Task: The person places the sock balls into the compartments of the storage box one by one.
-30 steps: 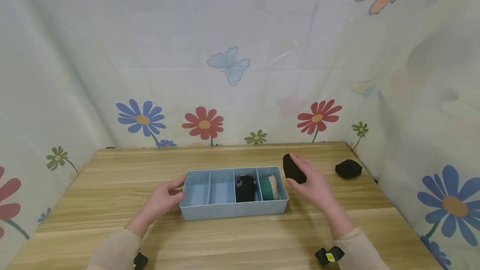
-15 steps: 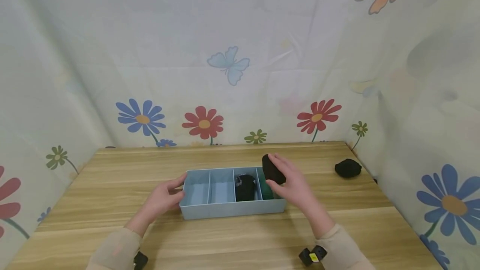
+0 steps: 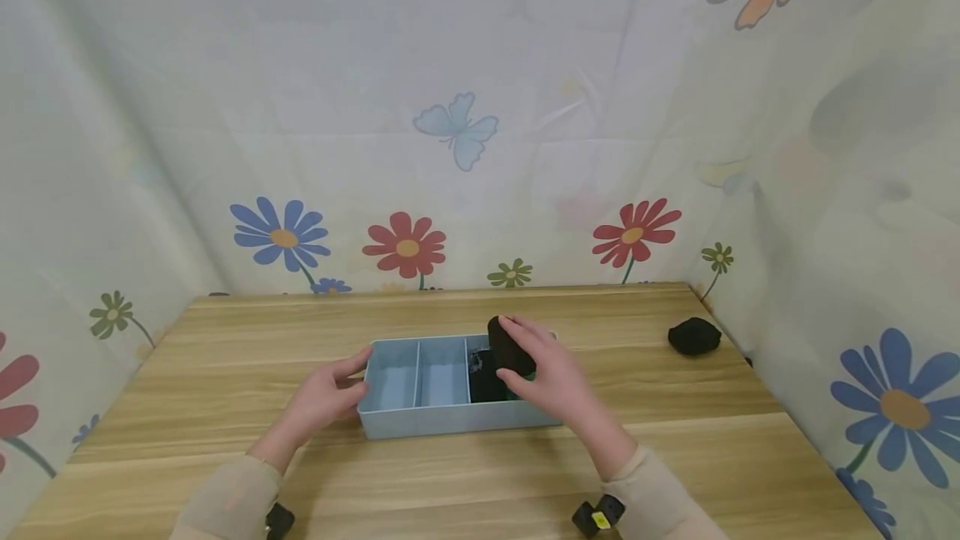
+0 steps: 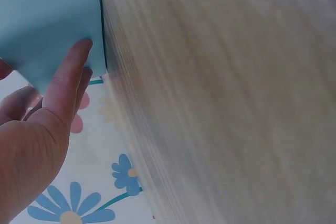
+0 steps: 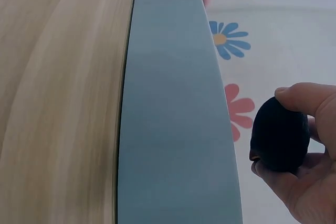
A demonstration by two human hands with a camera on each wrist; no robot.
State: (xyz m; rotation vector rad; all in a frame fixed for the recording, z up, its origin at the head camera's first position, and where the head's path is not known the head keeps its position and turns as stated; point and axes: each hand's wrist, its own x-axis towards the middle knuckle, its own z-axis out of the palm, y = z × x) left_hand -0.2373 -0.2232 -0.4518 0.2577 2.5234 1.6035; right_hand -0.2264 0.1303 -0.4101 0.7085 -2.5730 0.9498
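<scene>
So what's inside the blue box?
From the left, the blue box shows two bare compartments, a partly covered dark bundle, then a sliver of green. The right hand and the black bundle it holds hide the rest.

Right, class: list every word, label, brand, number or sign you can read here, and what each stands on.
No readable text in any view.
Yellow patch on the black wrist device: any marking is too small to read.
Dark bundle in the blue box: its pale marks are too blurred to make out.
</scene>
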